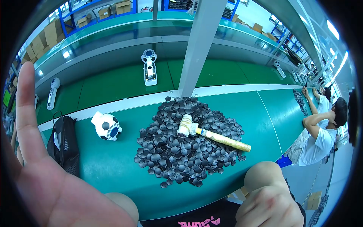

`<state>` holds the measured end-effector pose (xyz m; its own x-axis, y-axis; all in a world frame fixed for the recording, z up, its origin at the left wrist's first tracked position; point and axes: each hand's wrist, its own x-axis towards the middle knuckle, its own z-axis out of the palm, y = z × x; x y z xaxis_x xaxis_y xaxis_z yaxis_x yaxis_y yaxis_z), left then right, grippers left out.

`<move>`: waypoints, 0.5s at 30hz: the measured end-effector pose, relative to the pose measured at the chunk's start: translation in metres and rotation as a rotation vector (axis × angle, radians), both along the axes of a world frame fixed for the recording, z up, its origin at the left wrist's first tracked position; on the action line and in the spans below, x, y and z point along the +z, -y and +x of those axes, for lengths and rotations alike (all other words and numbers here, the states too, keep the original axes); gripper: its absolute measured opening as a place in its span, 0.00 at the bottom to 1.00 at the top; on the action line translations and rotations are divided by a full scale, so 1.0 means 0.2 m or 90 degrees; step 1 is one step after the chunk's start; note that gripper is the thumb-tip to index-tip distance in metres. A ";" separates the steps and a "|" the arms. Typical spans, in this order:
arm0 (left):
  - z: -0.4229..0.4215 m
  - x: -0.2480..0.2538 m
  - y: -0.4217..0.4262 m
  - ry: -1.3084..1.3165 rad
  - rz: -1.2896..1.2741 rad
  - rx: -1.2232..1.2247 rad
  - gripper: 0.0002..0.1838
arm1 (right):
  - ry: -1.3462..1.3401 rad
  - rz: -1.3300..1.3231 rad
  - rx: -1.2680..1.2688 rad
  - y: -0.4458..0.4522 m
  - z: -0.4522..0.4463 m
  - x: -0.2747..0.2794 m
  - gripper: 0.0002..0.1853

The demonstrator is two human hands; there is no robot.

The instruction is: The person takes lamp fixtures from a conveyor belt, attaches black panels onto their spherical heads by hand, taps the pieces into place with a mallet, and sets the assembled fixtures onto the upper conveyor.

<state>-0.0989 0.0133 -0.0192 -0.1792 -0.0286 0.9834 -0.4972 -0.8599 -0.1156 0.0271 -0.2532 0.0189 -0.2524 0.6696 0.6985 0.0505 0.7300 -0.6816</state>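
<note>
My left hand (56, 189) is raised close to the camera at the left, palm showing and a finger stretched up; it is open and holds nothing visible. At the lower right, my right hand (270, 206) is curled closed near my body, its inside hidden. Between them, a heap of dark pentagon pieces (177, 162) lies on the green table (109, 162). On the heap rests a hammer (223, 140) with a wrapped head and yellowish handle. A white ball-shaped part with black patches (107, 126) sits left of the heap, nearer my left hand.
A black mesh bag (66, 145) stands at the table's left. Behind, a green conveyor (113, 81) carries white devices, one (150, 68) straight ahead. A metal post (198, 45) rises at the table's back edge. People in white shirts (321, 143) sit at the right.
</note>
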 end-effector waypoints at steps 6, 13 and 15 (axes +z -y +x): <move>0.02 -0.01 0.01 0.012 -0.004 -0.001 0.31 | -0.030 0.003 -0.038 0.01 -0.04 -0.01 0.09; 0.04 -0.01 0.02 0.023 -0.006 0.002 0.31 | 0.094 0.037 0.104 -0.08 0.08 0.04 0.07; 0.04 -0.01 0.01 0.024 -0.006 0.004 0.31 | 0.097 0.042 0.104 -0.09 0.08 0.04 0.07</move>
